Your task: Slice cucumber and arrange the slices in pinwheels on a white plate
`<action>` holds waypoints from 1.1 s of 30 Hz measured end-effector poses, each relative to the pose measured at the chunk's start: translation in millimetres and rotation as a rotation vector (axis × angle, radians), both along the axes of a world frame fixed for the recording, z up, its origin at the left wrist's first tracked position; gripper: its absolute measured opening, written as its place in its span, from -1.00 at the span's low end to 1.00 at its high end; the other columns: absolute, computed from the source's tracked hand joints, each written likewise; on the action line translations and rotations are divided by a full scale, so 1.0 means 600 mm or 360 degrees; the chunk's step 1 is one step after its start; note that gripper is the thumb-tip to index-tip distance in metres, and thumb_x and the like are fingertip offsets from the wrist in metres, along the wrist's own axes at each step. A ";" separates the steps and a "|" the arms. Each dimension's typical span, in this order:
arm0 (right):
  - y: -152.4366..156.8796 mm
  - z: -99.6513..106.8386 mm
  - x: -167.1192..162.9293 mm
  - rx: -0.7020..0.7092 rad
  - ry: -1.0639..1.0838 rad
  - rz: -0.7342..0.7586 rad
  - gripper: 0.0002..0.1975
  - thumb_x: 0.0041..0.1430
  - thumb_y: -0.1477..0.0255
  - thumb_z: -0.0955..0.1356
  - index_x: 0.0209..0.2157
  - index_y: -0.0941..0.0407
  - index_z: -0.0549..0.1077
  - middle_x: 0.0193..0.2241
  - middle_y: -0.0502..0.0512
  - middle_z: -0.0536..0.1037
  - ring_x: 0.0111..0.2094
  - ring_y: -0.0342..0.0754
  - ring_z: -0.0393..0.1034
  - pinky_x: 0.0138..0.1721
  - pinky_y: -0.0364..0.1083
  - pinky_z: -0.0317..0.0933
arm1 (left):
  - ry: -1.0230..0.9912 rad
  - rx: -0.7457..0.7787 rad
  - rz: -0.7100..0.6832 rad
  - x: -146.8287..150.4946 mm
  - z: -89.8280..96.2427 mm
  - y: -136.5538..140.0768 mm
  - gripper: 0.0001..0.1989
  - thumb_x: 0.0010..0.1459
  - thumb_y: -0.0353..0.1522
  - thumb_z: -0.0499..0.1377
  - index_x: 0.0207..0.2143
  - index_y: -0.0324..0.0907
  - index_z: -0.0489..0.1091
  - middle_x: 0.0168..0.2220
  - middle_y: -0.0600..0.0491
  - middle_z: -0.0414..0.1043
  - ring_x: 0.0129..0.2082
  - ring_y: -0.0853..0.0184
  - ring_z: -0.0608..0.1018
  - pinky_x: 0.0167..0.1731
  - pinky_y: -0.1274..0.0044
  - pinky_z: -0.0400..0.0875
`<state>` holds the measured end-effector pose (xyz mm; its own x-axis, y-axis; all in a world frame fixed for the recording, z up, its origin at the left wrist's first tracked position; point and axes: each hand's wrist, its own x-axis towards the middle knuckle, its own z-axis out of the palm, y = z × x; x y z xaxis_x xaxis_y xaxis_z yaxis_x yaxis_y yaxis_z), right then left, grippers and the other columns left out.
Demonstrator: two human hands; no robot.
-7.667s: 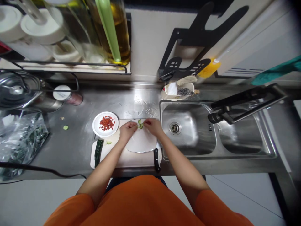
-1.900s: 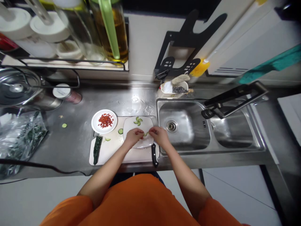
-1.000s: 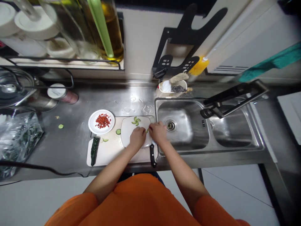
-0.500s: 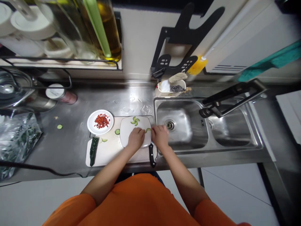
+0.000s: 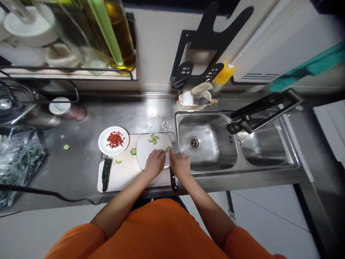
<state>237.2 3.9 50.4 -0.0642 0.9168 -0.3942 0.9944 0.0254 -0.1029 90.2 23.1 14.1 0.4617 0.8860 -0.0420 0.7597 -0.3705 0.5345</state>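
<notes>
A white squarish plate (image 5: pixel 142 150) rests on the cutting board (image 5: pixel 121 180). On its upper part several cucumber slices (image 5: pixel 153 139) form a curved pinwheel. Over the plate's lower right, my left hand (image 5: pixel 155 163) has its fingers pinched together at a cucumber slice (image 5: pixel 169 148) near the right rim. My right hand (image 5: pixel 180 165) is at that rim, index finger stretched to the same slice and the other fingers loosely apart. Below the plate, the black handle of a knife (image 5: pixel 174 181) shows; its blade is hidden. A dark green cucumber piece (image 5: pixel 106 174) lies on the board's left.
A white dish of red berries (image 5: pixel 114 141) touches the board's upper left. Loose cucumber pieces (image 5: pixel 118 162) lie on the board. The double sink (image 5: pixel 210 144) with a black faucet (image 5: pixel 258 111) is to the right. A plastic bag of greens (image 5: pixel 20 165) sits at far left.
My right hand has shifted left and its index finger now reaches over the plate's rim to the slice. My left hand stays by the slice, slightly lower.
</notes>
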 end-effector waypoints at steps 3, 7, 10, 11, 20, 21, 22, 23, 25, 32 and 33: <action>0.002 -0.001 0.001 0.0007 -0.0014 0.0014 -0.52 0.31 0.40 0.11 0.25 0.02 0.08 -0.29 0.23 0.53 -0.12 0.09 0.27 -0.23 0.00 -0.06 | 0.0008 0.0006 0.0000 0.001 -0.002 -0.001 -0.68 0.24 -0.41 -0.06 -0.04 -0.22 0.38 -0.09 -0.13 0.39 -0.15 0.19 0.38 -0.08 0.32 0.29; 0.004 -0.004 0.001 0.0027 -0.0013 0.0014 -0.51 0.31 0.42 0.11 0.26 0.02 0.06 -0.30 0.22 0.53 -0.13 0.09 0.27 -0.23 0.00 -0.07 | 0.0006 0.0015 0.0021 0.002 -0.003 -0.002 -0.69 0.23 -0.41 -0.04 -0.04 -0.22 0.37 -0.07 -0.14 0.37 -0.14 0.19 0.37 -0.08 0.31 0.28; 0.005 -0.006 0.000 0.0029 -0.0012 0.0007 -0.51 0.31 0.42 0.11 0.26 0.03 0.07 -0.30 0.23 0.53 -0.12 0.09 0.26 -0.23 0.00 -0.07 | 0.0022 0.0012 0.0023 0.003 -0.002 -0.002 -0.69 0.23 -0.41 -0.04 -0.03 -0.22 0.36 -0.07 -0.14 0.37 -0.13 0.18 0.37 -0.09 0.31 0.28; 0.005 -0.006 0.000 0.0034 -0.0012 0.0006 -0.52 0.31 0.42 0.10 0.25 0.02 0.09 -0.30 0.23 0.53 -0.12 0.09 0.26 -0.24 0.00 -0.07 | 0.0032 0.0011 0.0019 0.002 -0.001 -0.002 -0.68 0.23 -0.41 -0.05 -0.02 -0.22 0.36 -0.07 -0.14 0.37 -0.13 0.18 0.36 -0.09 0.31 0.28; 0.007 -0.003 -0.002 0.0049 -0.0027 0.0019 -0.54 0.32 0.41 0.11 0.23 0.03 0.13 -0.29 0.23 0.53 -0.12 0.09 0.25 -0.24 0.00 -0.08 | 0.0056 0.0085 0.0002 0.004 0.002 -0.001 -0.70 0.23 -0.42 -0.04 -0.06 -0.26 0.38 -0.09 -0.14 0.39 -0.15 0.19 0.38 -0.11 0.32 0.32; 0.007 -0.001 -0.002 0.0050 -0.0024 0.0021 -0.54 0.32 0.40 0.11 0.23 0.03 0.13 -0.29 0.22 0.53 -0.12 0.09 0.25 -0.24 -0.01 -0.08 | 0.0030 0.0096 0.0006 0.004 0.003 -0.001 -0.70 0.23 -0.42 -0.04 -0.06 -0.26 0.38 -0.10 -0.14 0.39 -0.16 0.19 0.38 -0.11 0.32 0.33; 0.007 0.001 -0.001 0.0054 -0.0019 0.0018 -0.55 0.32 0.39 0.12 0.22 0.03 0.14 -0.29 0.22 0.53 -0.12 0.08 0.26 -0.25 -0.01 -0.08 | -0.0003 0.0112 0.0013 0.003 0.003 -0.001 -0.70 0.22 -0.43 -0.03 -0.07 -0.25 0.39 -0.10 -0.14 0.39 -0.16 0.19 0.39 -0.12 0.33 0.34; 0.008 0.003 -0.001 0.0063 -0.0011 0.0015 -0.56 0.32 0.38 0.12 0.21 0.03 0.16 -0.29 0.21 0.53 -0.13 0.08 0.26 -0.25 -0.02 -0.08 | -0.0043 0.0134 0.0030 0.000 0.004 0.000 -0.71 0.22 -0.43 -0.03 -0.07 -0.24 0.39 -0.11 -0.13 0.40 -0.16 0.20 0.39 -0.13 0.33 0.35; 0.007 0.008 0.000 0.0092 0.0010 -0.0002 -0.58 0.32 0.36 0.12 0.19 0.02 0.20 -0.28 0.19 0.54 -0.13 0.07 0.27 -0.25 -0.03 -0.08 | -0.0132 0.0189 0.0113 -0.013 0.010 0.001 -0.71 0.21 -0.42 -0.01 -0.06 -0.23 0.39 -0.11 -0.13 0.40 -0.14 0.21 0.40 -0.12 0.34 0.36; -0.007 0.021 -0.010 0.0201 0.0163 -0.0110 -0.68 0.32 0.38 0.15 0.00 0.01 0.40 -0.29 0.14 0.56 -0.14 0.05 0.29 -0.22 -0.03 -0.10 | -0.0176 0.0175 0.0780 -0.147 0.039 -0.004 -0.71 0.19 -0.36 0.02 -0.10 -0.21 0.43 -0.17 -0.07 0.47 -0.15 0.25 0.47 -0.08 0.43 0.35; -0.010 0.022 -0.015 0.0201 0.0187 -0.0099 -0.69 0.31 0.38 0.16 -0.02 0.02 0.42 -0.30 0.14 0.56 -0.14 0.05 0.29 -0.22 -0.03 -0.11 | -0.0111 0.0144 0.0878 -0.166 0.040 -0.008 -0.71 0.19 -0.35 0.03 -0.11 -0.22 0.44 -0.19 -0.07 0.48 -0.19 0.25 0.49 -0.10 0.43 0.36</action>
